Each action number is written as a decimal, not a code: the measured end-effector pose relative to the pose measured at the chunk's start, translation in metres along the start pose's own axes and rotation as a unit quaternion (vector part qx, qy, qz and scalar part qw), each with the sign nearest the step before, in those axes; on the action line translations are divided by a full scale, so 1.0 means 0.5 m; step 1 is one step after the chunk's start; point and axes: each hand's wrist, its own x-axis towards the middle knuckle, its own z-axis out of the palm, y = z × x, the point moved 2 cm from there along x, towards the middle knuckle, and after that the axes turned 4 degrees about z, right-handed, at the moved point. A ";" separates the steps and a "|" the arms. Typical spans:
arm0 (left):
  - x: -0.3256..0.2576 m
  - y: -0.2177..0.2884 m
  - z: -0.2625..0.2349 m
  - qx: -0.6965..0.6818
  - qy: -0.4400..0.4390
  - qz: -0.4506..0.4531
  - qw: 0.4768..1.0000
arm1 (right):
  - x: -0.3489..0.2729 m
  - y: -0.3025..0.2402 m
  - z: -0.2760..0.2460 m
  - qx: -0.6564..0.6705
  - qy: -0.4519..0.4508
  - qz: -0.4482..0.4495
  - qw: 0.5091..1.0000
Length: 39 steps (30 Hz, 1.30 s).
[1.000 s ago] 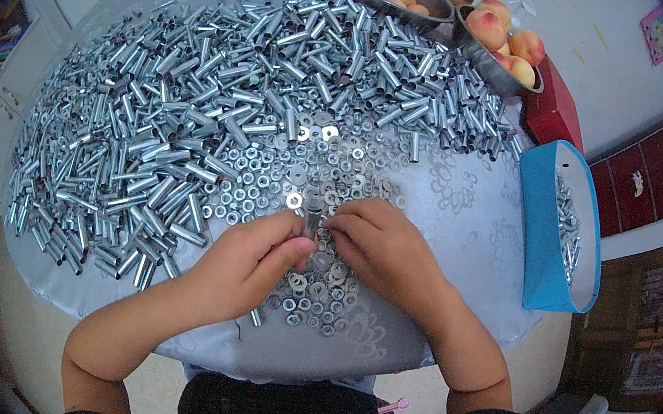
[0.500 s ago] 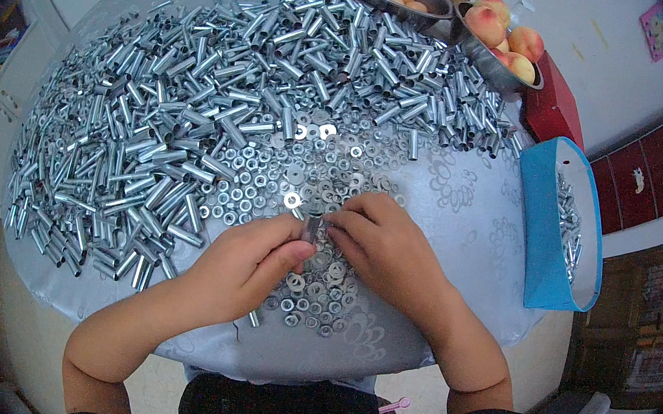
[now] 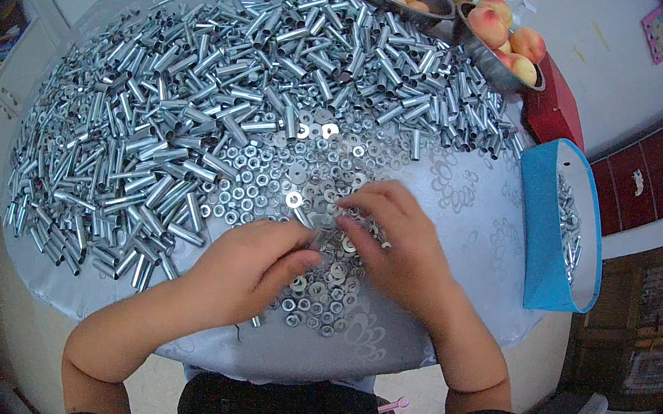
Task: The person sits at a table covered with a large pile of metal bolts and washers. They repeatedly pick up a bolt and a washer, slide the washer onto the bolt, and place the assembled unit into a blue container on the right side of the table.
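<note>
Round grey surface (image 3: 461,222) heaped with metal tubes (image 3: 195,110); left hand (image 3: 247,267) pinches a short tube (image 3: 318,240) closed-fingered, right hand (image 3: 392,247) fingertips down among loose washers (image 3: 314,287), close together for fitting

- Blue box (image 3: 545,231): right of centre in the frame, at the worktop's right edge; open, white inside, small metal parts lying in it.
- Red box (image 3: 551,109): upper right, flat, just beyond the blue box.
- Pink card (image 3: 660,32): top right corner, small, square, with a picture on it.
- Brown carton (image 3: 637,324): lower right, on the floor, with a pale label on its side.
</note>
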 end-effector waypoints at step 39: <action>-0.005 0.001 -0.008 0.111 0.086 0.045 0.989 | -0.004 0.010 0.009 -0.121 -0.074 -0.078 0.987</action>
